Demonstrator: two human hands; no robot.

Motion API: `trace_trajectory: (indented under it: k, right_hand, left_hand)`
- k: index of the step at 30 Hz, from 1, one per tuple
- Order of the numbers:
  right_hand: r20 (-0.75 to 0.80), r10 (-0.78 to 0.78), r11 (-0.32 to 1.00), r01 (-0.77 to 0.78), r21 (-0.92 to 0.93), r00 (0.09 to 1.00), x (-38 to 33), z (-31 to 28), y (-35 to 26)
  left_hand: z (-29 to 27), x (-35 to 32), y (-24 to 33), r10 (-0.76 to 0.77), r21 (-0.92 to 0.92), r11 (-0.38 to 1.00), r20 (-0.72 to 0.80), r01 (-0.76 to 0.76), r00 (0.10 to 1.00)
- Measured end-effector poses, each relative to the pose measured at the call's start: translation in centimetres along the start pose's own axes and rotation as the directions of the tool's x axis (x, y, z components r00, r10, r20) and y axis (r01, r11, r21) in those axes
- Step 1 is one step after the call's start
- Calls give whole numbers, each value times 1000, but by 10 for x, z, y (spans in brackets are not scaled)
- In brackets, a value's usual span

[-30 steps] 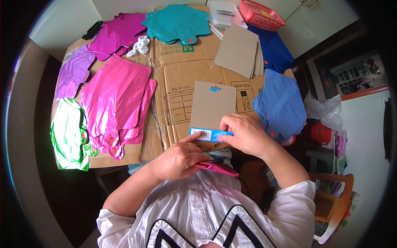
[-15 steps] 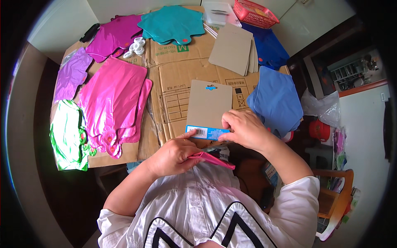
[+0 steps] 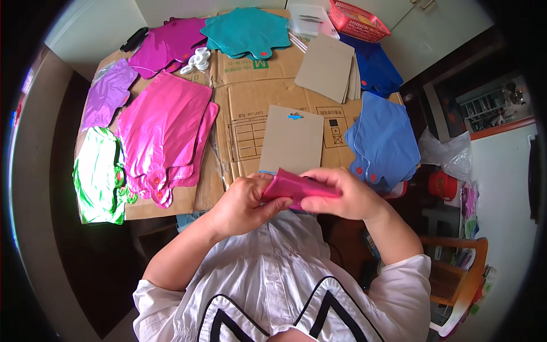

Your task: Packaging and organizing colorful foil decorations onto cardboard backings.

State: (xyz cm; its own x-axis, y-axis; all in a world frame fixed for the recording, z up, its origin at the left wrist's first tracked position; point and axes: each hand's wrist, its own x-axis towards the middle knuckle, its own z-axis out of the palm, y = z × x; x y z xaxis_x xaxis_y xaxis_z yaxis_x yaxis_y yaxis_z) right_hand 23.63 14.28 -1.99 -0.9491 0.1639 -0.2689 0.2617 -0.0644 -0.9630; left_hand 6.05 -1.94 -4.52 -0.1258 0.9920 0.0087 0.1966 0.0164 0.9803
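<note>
My left hand [image 3: 245, 204] and my right hand [image 3: 345, 195] together grip a folded pink foil balloon [image 3: 299, 189] at the table's near edge. Both hands have fingers closed on it, one at each end, thumbs on the near side. Just beyond lies a grey-brown backing card [image 3: 292, 139] with a blue-edged hanging slot at its far end. The folded balloon and my hands hide most of the blue label strip along the card's near edge.
Flat foil balloons lie around the cardboard-covered table [image 3: 239, 94]: pink [image 3: 165, 125], green [image 3: 99, 176], lilac [image 3: 107, 96], magenta [image 3: 165, 48], teal [image 3: 246, 31], light blue [image 3: 384, 137] and dark blue [image 3: 373, 65]. Stacked cards [image 3: 326, 67], white rings [image 3: 196, 60] and a red basket [image 3: 358, 23] sit farther back.
My right hand has left the card's label and now grips the pink foil balloon. My left hand has raised the balloon and moved it over the card's near edge.
</note>
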Motion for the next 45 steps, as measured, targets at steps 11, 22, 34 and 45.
trace_trajectory:
  k: [11, 22, 34, 45]
  right_hand:
    - [-378, 68, 979, -135, -154, 923, 21, -39, -14]
    - [-145, 97, 893, -150, -425, 985, 26, 3, 20]
    - [-104, 55, 879, -98, -467, 993, 20, 32, 19]
    - [-165, 173, 818, -235, -524, 971, 25, 35, 8]
  left_hand:
    - [15, -52, -10, -224, -248, 955, -236, 164, 946]
    - [67, -53, -63, -359, -814, 503, 108, 290, 927]
    - [67, -67, -58, -399, -892, 409, 15, 192, 917]
    - [68, -62, -62, -486, -910, 392, -82, 133, 870]
